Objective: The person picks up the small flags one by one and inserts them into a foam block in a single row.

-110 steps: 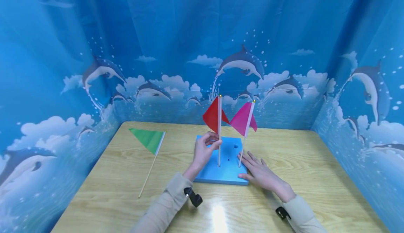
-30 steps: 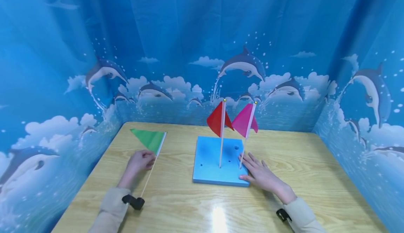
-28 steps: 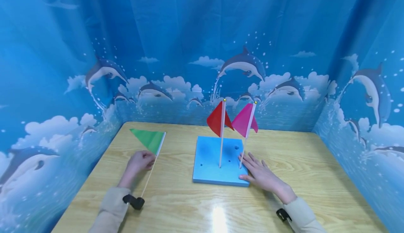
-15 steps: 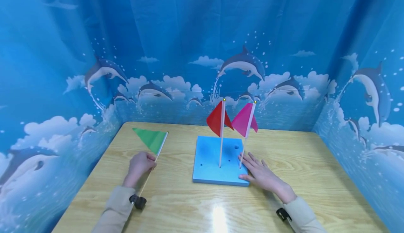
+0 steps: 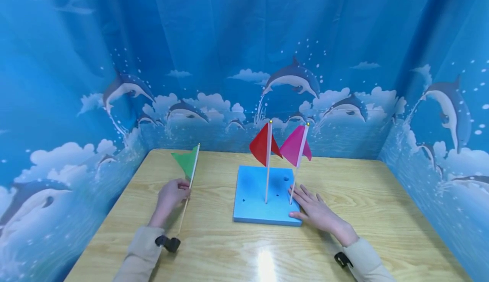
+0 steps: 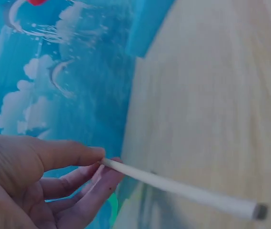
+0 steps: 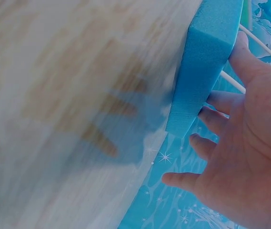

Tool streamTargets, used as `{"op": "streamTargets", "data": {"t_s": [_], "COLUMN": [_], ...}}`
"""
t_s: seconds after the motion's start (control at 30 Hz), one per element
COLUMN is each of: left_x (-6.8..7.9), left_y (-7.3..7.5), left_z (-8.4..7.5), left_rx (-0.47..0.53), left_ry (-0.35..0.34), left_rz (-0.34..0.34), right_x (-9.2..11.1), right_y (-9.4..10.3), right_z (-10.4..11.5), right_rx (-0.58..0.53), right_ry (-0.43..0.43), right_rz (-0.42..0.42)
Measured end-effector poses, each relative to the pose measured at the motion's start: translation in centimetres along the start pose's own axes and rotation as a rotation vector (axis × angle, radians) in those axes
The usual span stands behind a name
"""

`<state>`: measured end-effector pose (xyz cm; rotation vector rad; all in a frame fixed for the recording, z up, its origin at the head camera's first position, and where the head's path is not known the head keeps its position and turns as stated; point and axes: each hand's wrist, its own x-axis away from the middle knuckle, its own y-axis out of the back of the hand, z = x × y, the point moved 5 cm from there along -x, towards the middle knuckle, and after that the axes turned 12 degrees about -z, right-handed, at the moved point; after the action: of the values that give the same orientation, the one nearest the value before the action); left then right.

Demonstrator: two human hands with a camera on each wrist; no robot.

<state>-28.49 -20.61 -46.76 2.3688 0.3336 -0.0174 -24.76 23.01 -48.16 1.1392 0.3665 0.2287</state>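
My left hand (image 5: 170, 200) pinches the thin wooden stick of a green pennant flag (image 5: 185, 162) just under the cloth, at the left of the head view. The stick's lower end (image 6: 187, 190) points toward the left wrist camera, and the flag leans upward with its top raised. My right hand (image 5: 320, 213) rests with spread, straight fingers on the right edge of a blue foam board (image 5: 250, 211). A red flag (image 5: 260, 147) and a pink flag (image 5: 293, 147) stand in holes of that board, the pink one tilted to the right beside my right fingertips.
Several small holes (image 5: 277, 195) show in the board's top. The board lies on a light wooden table (image 5: 214, 248), which ends at a blue curtain (image 5: 214, 61) printed with dolphins at the back and both sides.
My left hand has left the red flag's stick and moved left to the green flag. In the last half second the green flag has tipped up off the table. My right hand stays put.
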Motion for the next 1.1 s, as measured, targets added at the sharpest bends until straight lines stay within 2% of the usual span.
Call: {"op": "streamTargets", "data": {"t_s": [0.23, 0.4, 0.67, 0.83, 0.97, 1.1], "left_x": [-0.2, -0.4, -0.4, 0.0, 0.4, 0.9], "left_y": [-0.2, -0.9, -2.6, -3.8, -4.9, -6.2], "left_z": [-3.0, -5.2, -9.2, -11.3, -12.5, -13.2], "left_rx": [0.194, 0.357, 0.614, 0.751, 0.815, 0.833], "left_ry": [0.021, -0.001, -0.092, -0.155, -0.227, -0.278], "left_rz": [-0.011, -0.035, -0.079, -0.132, -0.178, -0.185], "right_x": [0.0, 0.1, 0.1, 0.2, 0.2, 0.1], "right_y": [0.0, -0.1, -0.2, -0.2, -0.2, -0.2], "right_z": [0.0, 0.0, -0.1, 0.0, 0.1, 0.1], "right_rx": [-0.003, -0.004, -0.003, -0.004, -0.006, -0.007], "right_ry": [-0.003, 0.001, 0.004, 0.011, 0.016, 0.018], "right_rz": [0.000, -0.005, -0.008, -0.008, -0.009, -0.010]}}
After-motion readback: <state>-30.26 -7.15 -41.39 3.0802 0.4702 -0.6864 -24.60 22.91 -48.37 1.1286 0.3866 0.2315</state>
